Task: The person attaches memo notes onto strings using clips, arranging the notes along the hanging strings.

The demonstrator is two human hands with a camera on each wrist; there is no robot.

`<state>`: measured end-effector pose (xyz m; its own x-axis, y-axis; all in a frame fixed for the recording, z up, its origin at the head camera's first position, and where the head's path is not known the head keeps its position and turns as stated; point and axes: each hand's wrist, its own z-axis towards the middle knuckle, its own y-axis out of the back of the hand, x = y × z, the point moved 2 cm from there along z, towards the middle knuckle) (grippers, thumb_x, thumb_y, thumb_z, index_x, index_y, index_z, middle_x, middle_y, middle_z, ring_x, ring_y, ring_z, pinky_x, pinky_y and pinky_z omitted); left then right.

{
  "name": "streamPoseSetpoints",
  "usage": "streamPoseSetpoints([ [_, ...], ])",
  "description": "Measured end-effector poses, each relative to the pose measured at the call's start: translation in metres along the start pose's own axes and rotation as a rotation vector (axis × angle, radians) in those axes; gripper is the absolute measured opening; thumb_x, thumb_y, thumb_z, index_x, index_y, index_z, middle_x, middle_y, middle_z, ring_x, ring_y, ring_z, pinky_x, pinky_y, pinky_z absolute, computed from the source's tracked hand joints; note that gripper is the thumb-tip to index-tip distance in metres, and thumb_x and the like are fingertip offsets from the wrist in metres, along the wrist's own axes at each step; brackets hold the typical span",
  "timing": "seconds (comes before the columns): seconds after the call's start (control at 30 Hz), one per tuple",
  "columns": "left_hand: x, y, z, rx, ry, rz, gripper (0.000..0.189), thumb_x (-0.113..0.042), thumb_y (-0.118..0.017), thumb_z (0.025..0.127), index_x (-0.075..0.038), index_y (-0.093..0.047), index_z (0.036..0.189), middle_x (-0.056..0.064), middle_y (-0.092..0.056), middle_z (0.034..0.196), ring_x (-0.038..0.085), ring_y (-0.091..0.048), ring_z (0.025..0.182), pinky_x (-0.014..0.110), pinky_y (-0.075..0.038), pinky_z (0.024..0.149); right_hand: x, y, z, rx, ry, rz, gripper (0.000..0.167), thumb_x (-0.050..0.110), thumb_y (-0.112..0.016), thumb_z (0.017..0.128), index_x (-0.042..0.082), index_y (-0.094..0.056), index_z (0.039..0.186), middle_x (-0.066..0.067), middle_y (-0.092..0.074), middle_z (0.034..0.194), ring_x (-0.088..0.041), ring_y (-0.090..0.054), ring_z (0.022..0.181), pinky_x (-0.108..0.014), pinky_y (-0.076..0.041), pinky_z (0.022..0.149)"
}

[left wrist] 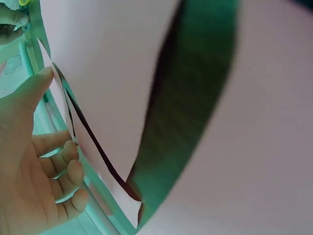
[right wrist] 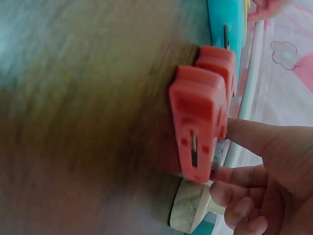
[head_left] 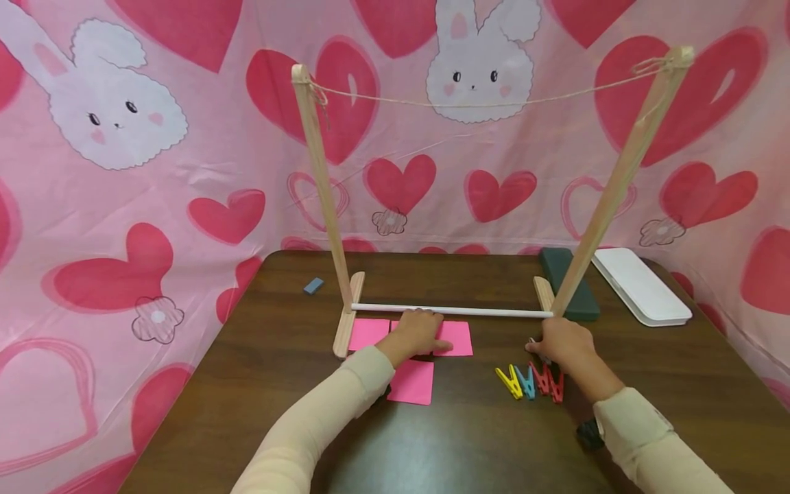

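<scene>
My left hand (head_left: 417,334) lies over a row of pink paper squares (head_left: 457,337), its fingers near the white rod (head_left: 494,312). In the left wrist view the thumb and fingers (left wrist: 62,188), spread apart and loosely bent, touch a paper's edge. My right hand (head_left: 566,341) is just behind several clothespins: yellow (head_left: 509,381), blue (head_left: 526,382) and red (head_left: 557,387). Between its thumb and index finger it pinches a small grey piece (right wrist: 219,154), partly hidden behind a red clothespin; I cannot tell what kind of thing it is.
A wooden frame (head_left: 324,171) with a string (head_left: 463,105) across its posts stands on the brown table (head_left: 469,439). Another pink square (head_left: 411,383) lies in front. Further back are a blue eraser-like block (head_left: 313,286), a dark green case (head_left: 583,302) and a white case (head_left: 644,285).
</scene>
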<state>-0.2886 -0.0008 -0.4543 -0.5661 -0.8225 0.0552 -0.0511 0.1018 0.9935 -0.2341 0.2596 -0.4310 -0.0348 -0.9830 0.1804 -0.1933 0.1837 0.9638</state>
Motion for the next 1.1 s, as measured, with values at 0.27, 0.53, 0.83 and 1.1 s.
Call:
streamPoseSetpoints([
  [0.27, -0.002, 0.002, -0.001, -0.105, 0.046, -0.096, 0.058, -0.06, -0.067, 0.073, -0.018, -0.055, 0.111, 0.003, -0.054, 0.106, 0.022, -0.053, 0.098, 0.039, -0.044, 0.08, 0.002, -0.003, 0.001, -0.019, 0.034, 0.06, 0.028, 0.033, -0.071, 0.079, 0.008, -0.058, 0.074, -0.003, -0.052, 0.064, -0.018, -0.051, 0.055, -0.036, -0.041, 0.047],
  [0.53, -0.006, 0.007, -0.005, -0.162, 0.037, -0.305, 0.027, -0.031, -0.075, 0.077, -0.02, -0.055, 0.092, -0.006, -0.062, 0.081, 0.015, -0.058, 0.081, 0.036, -0.042, 0.074, 0.012, 0.003, 0.0, -0.102, 0.168, 0.138, 0.035, 0.027, -0.071, 0.08, 0.001, -0.06, 0.101, -0.01, -0.062, 0.084, -0.022, -0.055, 0.069, -0.043, -0.046, 0.059],
  [0.83, -0.01, 0.018, -0.004, -0.19, 0.029, -0.76, 0.011, -0.013, -0.073, 0.079, -0.015, -0.068, 0.089, -0.004, -0.057, 0.076, 0.009, -0.05, 0.071, 0.024, -0.041, 0.064, 0.032, 0.016, -0.007, -0.223, 0.385, 0.297, 0.03, 0.009, -0.067, 0.084, -0.004, -0.058, 0.109, -0.015, -0.066, 0.089, -0.028, -0.063, 0.082, -0.046, -0.051, 0.07],
  [1.1, -0.012, 0.036, -0.004, -0.269, 0.111, -1.427, 0.02, -0.005, -0.064, 0.084, 0.006, -0.063, 0.102, -0.001, -0.053, 0.073, 0.006, -0.051, 0.061, 0.024, -0.05, 0.057, 0.049, 0.048, -0.017, -0.402, 0.472, 0.416, 0.027, -0.001, -0.063, 0.085, -0.006, -0.054, 0.11, -0.018, -0.061, 0.095, -0.026, -0.055, 0.076, -0.043, -0.048, 0.067],
])
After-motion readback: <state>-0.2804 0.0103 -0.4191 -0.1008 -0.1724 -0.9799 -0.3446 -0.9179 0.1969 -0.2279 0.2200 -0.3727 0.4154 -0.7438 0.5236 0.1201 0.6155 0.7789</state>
